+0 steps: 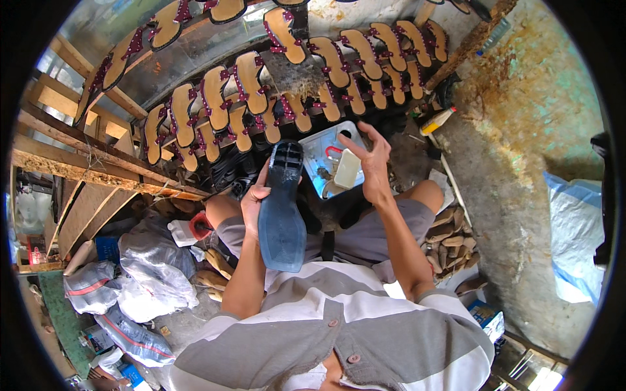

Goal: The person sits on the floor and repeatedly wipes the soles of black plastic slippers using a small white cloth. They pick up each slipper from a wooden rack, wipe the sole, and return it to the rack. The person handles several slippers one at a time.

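Seated low among rows of finished-looking sandals (251,81), we see a worker's left hand (253,203) gripping a dark blue shoe sole (282,228) by its left edge, the thumb laid over the near face and the other fingers mostly out of sight behind it. Counting 12 o'clock as straight ahead of the wearer, the sole's long axis runs almost exactly from 12 to 6: the ribbed heel end points away, while the broad toe end points back toward the striped shirt (391,326).

The right hand (373,166) is empty and open, its fingers spread toward 11 o'clock. From it, we find the sole at about 8 o'clock, clearly apart; the left hand, already on the sole, is the nearer of the two. We judge this gap the relation that matters most, with the sole's face turned up and its right edge unobstructed on the side of the free hand.

Between sole and right hand, at about 1 o'clock from the sole's middle, sits a white tray (315,155) bearing a cream-coloured block-like container (347,171). Whether the right fingertips touch the tray's rim, we cannot tell. A yellow bottle (438,121) lies farther off, at 2 o'clock from the right hand.
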`<state>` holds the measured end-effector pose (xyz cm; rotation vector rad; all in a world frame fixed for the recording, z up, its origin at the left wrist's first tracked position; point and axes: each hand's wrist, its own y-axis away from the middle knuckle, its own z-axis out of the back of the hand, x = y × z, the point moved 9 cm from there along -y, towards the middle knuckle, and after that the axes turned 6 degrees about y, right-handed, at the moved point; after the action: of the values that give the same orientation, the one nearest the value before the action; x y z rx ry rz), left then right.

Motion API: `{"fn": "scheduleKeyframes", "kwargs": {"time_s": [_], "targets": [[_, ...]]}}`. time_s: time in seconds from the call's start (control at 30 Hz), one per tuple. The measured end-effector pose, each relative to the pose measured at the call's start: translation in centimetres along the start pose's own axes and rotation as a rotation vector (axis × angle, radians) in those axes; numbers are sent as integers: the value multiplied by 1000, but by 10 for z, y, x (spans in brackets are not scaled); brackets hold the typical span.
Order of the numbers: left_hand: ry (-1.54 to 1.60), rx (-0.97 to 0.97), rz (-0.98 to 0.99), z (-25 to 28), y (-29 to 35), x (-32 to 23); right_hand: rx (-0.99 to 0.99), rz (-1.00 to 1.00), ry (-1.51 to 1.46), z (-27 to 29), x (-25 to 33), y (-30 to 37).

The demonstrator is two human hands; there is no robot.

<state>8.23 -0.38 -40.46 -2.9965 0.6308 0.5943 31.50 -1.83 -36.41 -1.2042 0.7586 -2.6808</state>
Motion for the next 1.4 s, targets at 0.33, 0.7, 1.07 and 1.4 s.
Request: {"fn": "scheduleKeyframes", "kwargs": {"time_s": [0.33,0.7,1.07,1.4], "targets": [[74,-20,60,-3,4,8,73,397,-45,-39,60,-5],[1038,246,274,-13,12,30,46,-204,-1055,-21,47,0],[427,74,198,30,8,41,126,136,-278,-50,66,-9],[162,-351,230,73,13,50,201,-306,-137,-58,-107,0]]}}
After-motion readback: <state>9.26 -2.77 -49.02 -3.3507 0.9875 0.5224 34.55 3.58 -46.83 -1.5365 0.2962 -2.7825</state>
